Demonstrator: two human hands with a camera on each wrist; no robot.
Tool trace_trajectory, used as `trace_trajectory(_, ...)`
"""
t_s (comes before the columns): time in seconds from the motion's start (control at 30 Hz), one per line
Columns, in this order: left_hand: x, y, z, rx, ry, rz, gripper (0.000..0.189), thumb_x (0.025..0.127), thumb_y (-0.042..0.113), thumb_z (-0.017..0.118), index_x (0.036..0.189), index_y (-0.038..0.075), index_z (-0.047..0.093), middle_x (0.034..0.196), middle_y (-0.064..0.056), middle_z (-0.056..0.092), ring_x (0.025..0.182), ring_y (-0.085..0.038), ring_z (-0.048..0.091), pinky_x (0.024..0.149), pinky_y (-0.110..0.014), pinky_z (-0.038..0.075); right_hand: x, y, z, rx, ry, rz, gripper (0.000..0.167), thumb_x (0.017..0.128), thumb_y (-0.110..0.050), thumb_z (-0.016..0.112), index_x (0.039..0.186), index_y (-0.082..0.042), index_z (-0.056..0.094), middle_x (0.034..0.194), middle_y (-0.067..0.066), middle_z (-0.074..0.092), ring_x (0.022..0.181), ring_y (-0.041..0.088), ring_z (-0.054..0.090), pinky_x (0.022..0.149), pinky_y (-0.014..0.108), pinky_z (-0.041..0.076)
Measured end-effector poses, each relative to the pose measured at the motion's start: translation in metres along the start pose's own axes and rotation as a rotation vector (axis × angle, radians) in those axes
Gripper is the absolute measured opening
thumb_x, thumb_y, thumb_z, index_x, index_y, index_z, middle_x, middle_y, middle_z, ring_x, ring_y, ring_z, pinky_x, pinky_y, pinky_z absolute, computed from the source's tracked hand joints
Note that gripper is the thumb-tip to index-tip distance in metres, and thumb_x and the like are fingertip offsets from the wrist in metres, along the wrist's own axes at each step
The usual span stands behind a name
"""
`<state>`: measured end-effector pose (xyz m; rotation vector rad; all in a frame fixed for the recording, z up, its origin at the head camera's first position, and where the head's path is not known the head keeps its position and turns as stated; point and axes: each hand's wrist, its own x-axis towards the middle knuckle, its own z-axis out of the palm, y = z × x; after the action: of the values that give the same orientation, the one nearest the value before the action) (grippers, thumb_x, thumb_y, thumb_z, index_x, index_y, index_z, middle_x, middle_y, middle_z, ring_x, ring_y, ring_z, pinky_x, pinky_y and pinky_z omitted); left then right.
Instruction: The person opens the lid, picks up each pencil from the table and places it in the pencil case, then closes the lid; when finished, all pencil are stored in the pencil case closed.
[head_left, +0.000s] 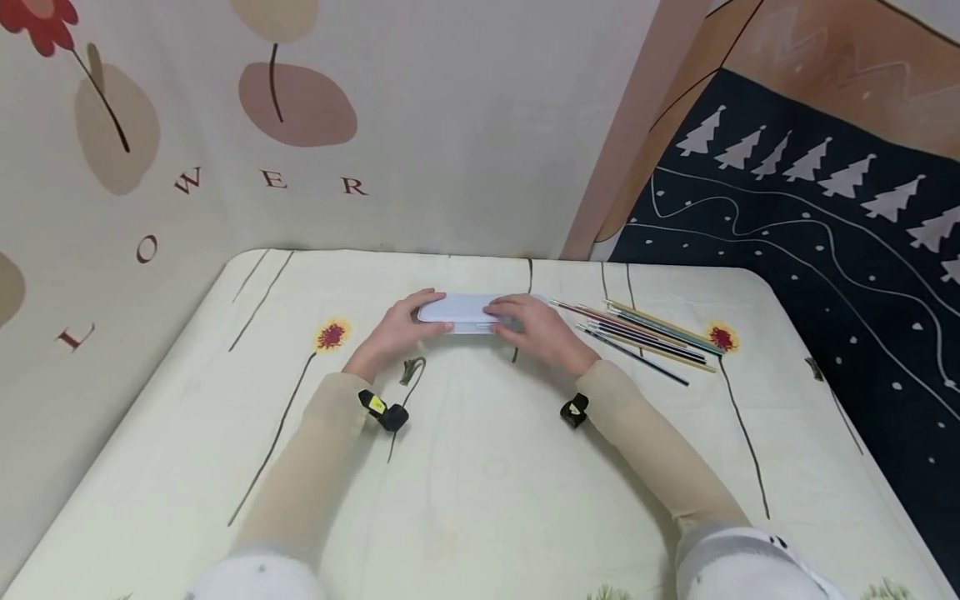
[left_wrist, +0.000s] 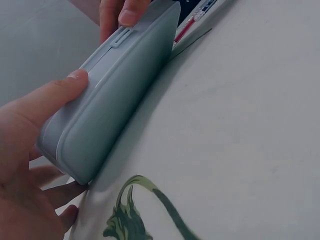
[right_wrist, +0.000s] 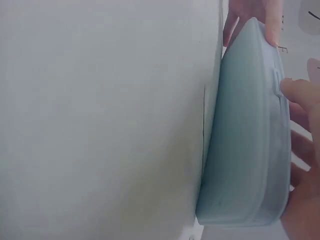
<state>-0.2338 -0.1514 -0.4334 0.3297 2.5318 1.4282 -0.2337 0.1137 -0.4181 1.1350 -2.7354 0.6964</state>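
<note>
A pale blue plastic pencil case (head_left: 459, 308) with rounded corners lies between both hands at the middle of the table, its lid down. My left hand (head_left: 401, 327) grips its left end, thumb along the front side and fingers round the far side, as the left wrist view shows. At the other end, my right hand (head_left: 542, 329) holds the case with fingers over the lid. The right thumb presses at the small front latch (right_wrist: 277, 84). The case's underside edge stands close over the tablecloth, and its inside is hidden.
Several thin pencils (head_left: 652, 333) lie in a loose bundle right of the case, beside the right hand. A cream tablecloth (head_left: 465, 467) with printed flowers covers the table. Behind it hangs a pale printed curtain (head_left: 450, 167), and a dark cloth with trees (head_left: 795, 217) hangs at right.
</note>
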Motion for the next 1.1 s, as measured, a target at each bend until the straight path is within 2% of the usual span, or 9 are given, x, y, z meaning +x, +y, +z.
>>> trace_trajectory(0.23, 0.004, 0.003, 0.002, -0.023, 0.038, 0.005, 0.059, 0.089, 0.025, 0.072, 0.140, 0.005, 0.050, 0.151, -0.016, 0.036, 0.138, -0.032, 0.030, 0.114, -0.044, 0.022, 0.003, 0.003, 0.002, 0.051, 0.159, -0.060, 0.028, 0.085, -0.014, 0.074, 0.111, -0.003, 0.072, 0.112, 0.011, 0.069, 0.106, 0.025, 0.064, 0.091, 0.038, 0.050)
trace_trajectory(0.43, 0.002, 0.007, 0.008, -0.044, 0.081, -0.004, 0.054, 0.091, 0.026, 0.069, 0.138, 0.005, 0.053, 0.143, -0.015, 0.046, 0.130, -0.030, 0.040, 0.110, -0.044, 0.028, 0.004, 0.003, 0.003, 0.028, 0.255, -0.101, 0.024, 0.082, -0.010, 0.073, 0.105, -0.001, 0.073, 0.103, 0.012, 0.071, 0.094, 0.024, 0.068, 0.079, 0.035, 0.055)
trace_trajectory(0.63, 0.003, 0.009, 0.011, -0.042, 0.092, -0.024, 0.053, 0.093, 0.029, 0.065, 0.139, 0.007, 0.051, 0.140, -0.016, 0.048, 0.123, -0.031, 0.045, 0.105, -0.046, 0.034, 0.006, 0.001, 0.001, -0.034, 0.271, -0.088, 0.022, 0.083, -0.010, 0.071, 0.103, -0.001, 0.074, 0.099, 0.012, 0.072, 0.086, 0.022, 0.070, 0.070, 0.032, 0.057)
trace_trajectory(0.83, 0.003, 0.008, 0.014, -0.037, 0.123, -0.031, 0.051, 0.093, 0.030, 0.066, 0.137, 0.007, 0.053, 0.138, -0.017, 0.050, 0.121, -0.031, 0.047, 0.103, -0.045, 0.037, 0.007, 0.000, 0.001, -0.132, 0.262, -0.127, 0.021, 0.084, -0.010, 0.069, 0.103, -0.002, 0.073, 0.098, 0.011, 0.073, 0.080, 0.018, 0.071, 0.064, 0.029, 0.057)
trace_trajectory(1.1, 0.004, 0.009, 0.018, -0.027, 0.152, -0.051, 0.051, 0.092, 0.030, 0.067, 0.136, 0.007, 0.054, 0.134, -0.018, 0.052, 0.115, -0.031, 0.049, 0.099, -0.044, 0.040, 0.008, 0.002, 0.001, -0.113, 0.263, -0.142, 0.020, 0.084, -0.008, 0.070, 0.103, -0.002, 0.074, 0.096, 0.011, 0.073, 0.077, 0.018, 0.071, 0.061, 0.028, 0.057)
